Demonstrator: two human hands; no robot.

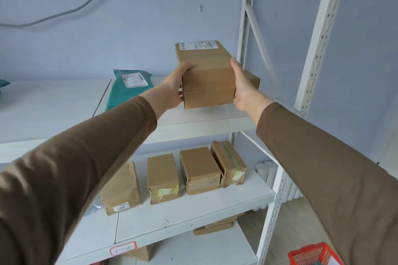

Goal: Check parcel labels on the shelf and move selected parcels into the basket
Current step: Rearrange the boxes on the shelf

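Observation:
A brown cardboard parcel (pixel 206 75) with a white label on its top is held between both hands, just above the upper white shelf (pixel 204 118). My left hand (pixel 175 86) presses its left side and my right hand (pixel 243 86) presses its right side. Behind my right hand a second brown box (pixel 253 79) partly shows on the same shelf. A teal mailer bag (pixel 127 88) with a white label lies to the left. The red mesh basket (pixel 312 255) stands on the floor at the bottom right, partly hidden by my right sleeve.
The middle shelf (pixel 172 219) carries several brown boxes in a row, one marked 59 (pixel 120 189). More boxes (pixel 215 226) lie on the shelf below. White perforated uprights (pixel 318 45) frame the right side. A grey cable (pixel 64 12) hangs on the blue wall.

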